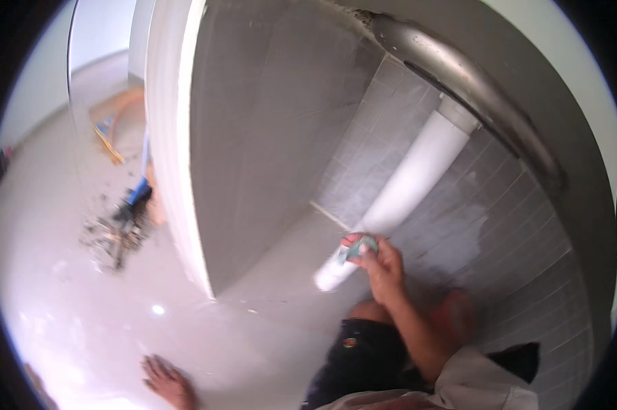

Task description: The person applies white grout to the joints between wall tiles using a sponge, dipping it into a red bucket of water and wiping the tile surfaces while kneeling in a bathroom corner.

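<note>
My right hand [385, 265] is closed, thumb on top, around a small pale green object [363, 247] whose kind I cannot make out. It is held against or just in front of a white pipe [418, 171]; whether it touches the pipe cannot be told. The pipe slants down from a grey collar [459, 113] under a curved metal fixture [452, 65], and its lower end shows past my fingers. At the lower left my left hand [168, 383] has its fingers spread over the glossy pale floor [103, 328], holding nothing.
A grey partition [267, 123] with a white edge [192, 171] stands left of the pipe. Grey tiles [520, 239] cover the surface at right. Beyond the partition, a blue-and-black broom-like tool [139, 195] lies by a heap of debris [114, 239]. My knee [370, 311] is close below the pipe.
</note>
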Action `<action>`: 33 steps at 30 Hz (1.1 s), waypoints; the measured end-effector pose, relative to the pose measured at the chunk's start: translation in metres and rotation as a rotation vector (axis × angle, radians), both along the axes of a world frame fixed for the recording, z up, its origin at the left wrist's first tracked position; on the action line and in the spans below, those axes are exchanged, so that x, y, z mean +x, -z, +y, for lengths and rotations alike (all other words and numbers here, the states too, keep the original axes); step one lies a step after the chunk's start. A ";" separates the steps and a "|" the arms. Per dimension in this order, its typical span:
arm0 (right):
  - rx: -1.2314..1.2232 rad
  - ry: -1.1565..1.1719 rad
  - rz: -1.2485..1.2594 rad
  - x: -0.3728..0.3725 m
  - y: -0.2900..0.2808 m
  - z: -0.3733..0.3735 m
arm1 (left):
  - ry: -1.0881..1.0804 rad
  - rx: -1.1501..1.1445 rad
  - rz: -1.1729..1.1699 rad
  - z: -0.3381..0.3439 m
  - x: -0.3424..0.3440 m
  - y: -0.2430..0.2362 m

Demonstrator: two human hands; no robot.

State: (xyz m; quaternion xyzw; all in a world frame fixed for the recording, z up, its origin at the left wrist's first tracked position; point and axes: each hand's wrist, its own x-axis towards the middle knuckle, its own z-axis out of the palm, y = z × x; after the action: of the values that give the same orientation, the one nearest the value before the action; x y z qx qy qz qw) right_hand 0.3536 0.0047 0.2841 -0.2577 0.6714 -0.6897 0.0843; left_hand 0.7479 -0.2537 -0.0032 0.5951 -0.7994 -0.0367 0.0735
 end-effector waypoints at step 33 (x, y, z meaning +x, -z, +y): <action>-0.718 0.646 1.008 -0.162 -0.200 -0.251 | -0.102 0.066 0.112 0.019 -0.029 -0.048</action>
State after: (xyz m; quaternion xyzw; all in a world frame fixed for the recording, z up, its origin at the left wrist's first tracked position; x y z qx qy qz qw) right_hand 0.1920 -0.2463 0.4838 -0.3456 0.4021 -0.6560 -0.5372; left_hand 0.7185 -0.2344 0.0450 0.6343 -0.7610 -0.0926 0.1000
